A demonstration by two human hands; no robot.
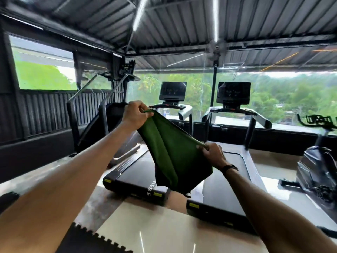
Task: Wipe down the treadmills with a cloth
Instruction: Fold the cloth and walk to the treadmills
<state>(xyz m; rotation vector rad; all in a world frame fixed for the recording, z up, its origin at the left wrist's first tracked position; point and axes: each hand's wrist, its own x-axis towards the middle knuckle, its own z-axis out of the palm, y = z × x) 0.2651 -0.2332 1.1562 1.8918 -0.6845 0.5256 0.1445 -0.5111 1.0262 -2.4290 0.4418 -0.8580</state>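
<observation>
Green cloth [171, 154] stretched between left hand [134, 114] and right hand [213, 155], fingers pinching corners, above treadmills [135, 181].

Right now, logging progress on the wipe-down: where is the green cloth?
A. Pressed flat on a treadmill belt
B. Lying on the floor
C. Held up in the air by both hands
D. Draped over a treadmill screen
C: the left hand and right hand each pinch an edge of the cloth, which hangs in the air touching neither treadmill.

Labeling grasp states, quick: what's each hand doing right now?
Left hand: closed, pinching the green cloth at its upper edge.
Right hand: closed, gripping the cloth's lower edge.
</observation>
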